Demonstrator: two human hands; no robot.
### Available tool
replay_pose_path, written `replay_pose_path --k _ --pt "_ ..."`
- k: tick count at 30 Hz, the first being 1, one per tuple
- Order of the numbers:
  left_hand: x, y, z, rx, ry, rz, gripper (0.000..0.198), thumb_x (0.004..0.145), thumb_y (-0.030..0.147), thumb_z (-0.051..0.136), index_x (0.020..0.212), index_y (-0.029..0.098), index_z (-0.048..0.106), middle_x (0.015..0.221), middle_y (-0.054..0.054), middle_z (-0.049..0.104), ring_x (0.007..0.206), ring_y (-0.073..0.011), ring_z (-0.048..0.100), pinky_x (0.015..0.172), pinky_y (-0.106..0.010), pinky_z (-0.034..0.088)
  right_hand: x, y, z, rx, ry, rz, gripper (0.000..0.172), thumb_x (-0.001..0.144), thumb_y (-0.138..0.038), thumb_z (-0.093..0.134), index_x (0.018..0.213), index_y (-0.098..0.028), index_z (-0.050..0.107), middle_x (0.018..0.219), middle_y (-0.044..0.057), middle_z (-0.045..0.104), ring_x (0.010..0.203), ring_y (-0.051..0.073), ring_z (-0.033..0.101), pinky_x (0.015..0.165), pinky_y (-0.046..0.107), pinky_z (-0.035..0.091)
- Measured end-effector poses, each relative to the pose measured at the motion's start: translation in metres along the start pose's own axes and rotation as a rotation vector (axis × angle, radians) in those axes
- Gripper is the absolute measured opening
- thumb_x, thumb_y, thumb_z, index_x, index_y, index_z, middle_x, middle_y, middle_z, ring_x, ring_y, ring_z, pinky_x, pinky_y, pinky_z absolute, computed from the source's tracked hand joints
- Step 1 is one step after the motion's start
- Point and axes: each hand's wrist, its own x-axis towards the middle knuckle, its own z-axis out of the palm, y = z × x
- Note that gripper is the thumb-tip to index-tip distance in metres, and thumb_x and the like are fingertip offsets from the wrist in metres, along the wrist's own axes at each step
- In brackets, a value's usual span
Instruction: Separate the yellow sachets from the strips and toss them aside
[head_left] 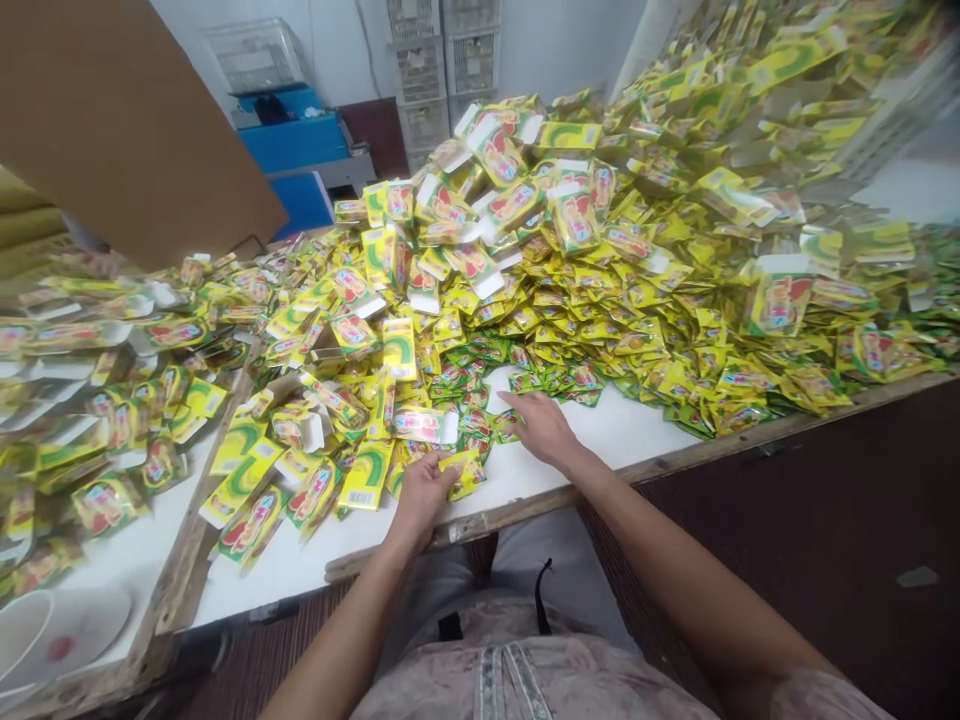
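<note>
My left hand is closed at the front edge of the table, its thumb and fingers pinching a yellow sachet. My right hand is to its right, holding nothing I can make out. Its fingers are stretched out and apart, over the white tabletop beside small green sachets. Whether the fingertips touch one is unclear. Close to my left hand lie a flat yellow carton and a carton with a white open end.
A high heap of yellow sachets and cartons covers the table's back and right. More cartons lie on the left table, past a wooden edge strip. A white cup lies tipped at lower left. Crates stand behind.
</note>
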Motion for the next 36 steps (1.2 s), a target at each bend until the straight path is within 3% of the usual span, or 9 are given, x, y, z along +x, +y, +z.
replay_pose_path --k 6,8,12,18,23,28,31,34,36 --pt "0.007 -0.013 -0.003 0.022 0.084 0.054 0.031 0.059 0.039 0.072 0.077 0.015 0.063 0.054 0.002 0.061 0.049 -0.0122 0.054 0.053 -0.023 0.04 -0.01 0.004 0.001 -0.106 -0.047 0.103 0.015 0.069 -0.018 0.065 0.085 -0.018 0.064 0.084 0.01 0.067 0.082 0.025 0.058 0.069 0.032 0.041" --pt "0.009 -0.016 -0.003 0.088 0.114 0.077 0.029 0.061 0.039 0.07 0.076 0.015 0.063 0.053 0.002 0.06 0.05 -0.0124 0.053 0.052 -0.023 0.039 -0.021 -0.003 0.0 0.137 -0.03 0.189 0.011 0.072 -0.028 0.063 0.076 -0.019 0.058 0.072 0.005 0.064 0.07 0.02 0.057 0.062 0.03 0.04" --pt "0.004 -0.01 0.005 0.008 0.087 0.072 0.033 0.063 0.045 0.069 0.075 0.016 0.062 0.05 0.005 0.056 0.048 -0.0114 0.051 0.052 -0.023 0.039 -0.039 -0.027 0.013 0.808 -0.092 0.292 0.034 0.066 -0.05 0.064 0.071 -0.021 0.049 0.06 -0.002 0.056 0.054 0.014 0.051 0.051 0.025 0.039" --pt "-0.011 0.005 0.01 -0.237 0.02 0.013 0.047 0.05 0.037 0.082 0.084 0.016 0.058 0.062 0.003 0.064 0.058 -0.012 0.059 0.061 -0.024 0.044 -0.049 -0.046 0.037 0.887 0.047 0.287 0.034 0.062 -0.048 0.068 0.067 -0.019 0.052 0.063 -0.002 0.056 0.059 0.013 0.051 0.057 0.026 0.042" --pt "-0.011 -0.001 0.003 -0.161 -0.061 0.02 0.044 0.05 0.035 0.082 0.083 0.016 0.058 0.061 0.002 0.065 0.055 -0.0137 0.059 0.06 -0.026 0.046 -0.055 -0.049 0.023 1.053 -0.223 0.261 0.036 0.069 -0.048 0.064 0.088 -0.018 0.061 0.084 0.002 0.066 0.073 0.015 0.059 0.062 0.026 0.049" --pt "-0.007 0.008 -0.004 0.28 -0.118 0.125 0.037 0.065 0.037 0.07 0.093 0.016 0.06 0.07 -0.002 0.066 0.061 -0.0171 0.06 0.057 -0.027 0.046 -0.054 -0.044 0.018 0.985 -0.198 0.273 0.033 0.061 -0.044 0.073 0.078 -0.018 0.062 0.071 0.001 0.065 0.068 0.017 0.06 0.057 0.029 0.054" --pt "0.002 0.033 -0.019 0.779 -0.115 0.374 0.053 0.07 0.025 0.064 0.12 0.017 0.052 0.108 -0.011 0.065 0.095 -0.0249 0.061 0.079 -0.036 0.048 -0.051 -0.035 0.019 1.006 -0.051 0.315 0.036 0.058 -0.046 0.075 0.076 -0.018 0.063 0.068 0.001 0.065 0.065 0.017 0.06 0.057 0.03 0.055" --pt "0.021 0.062 -0.035 1.319 -0.054 0.605 0.066 0.068 0.01 0.06 0.131 0.015 0.044 0.133 -0.015 0.051 0.128 -0.0322 0.037 0.105 -0.048 0.026 -0.048 -0.027 0.019 1.019 0.086 0.349 0.039 0.057 -0.049 0.076 0.076 -0.017 0.063 0.068 0.001 0.064 0.066 0.017 0.06 0.059 0.031 0.055" --pt "0.034 0.076 -0.041 1.59 -0.061 0.611 0.063 0.066 0.006 0.059 0.127 0.014 0.048 0.122 -0.017 0.058 0.127 -0.0356 0.036 0.105 -0.054 0.017 -0.047 -0.025 0.019 1.02 0.111 0.363 0.039 0.057 -0.049 0.075 0.075 -0.017 0.062 0.068 0.001 0.063 0.067 0.017 0.06 0.059 0.031 0.055"
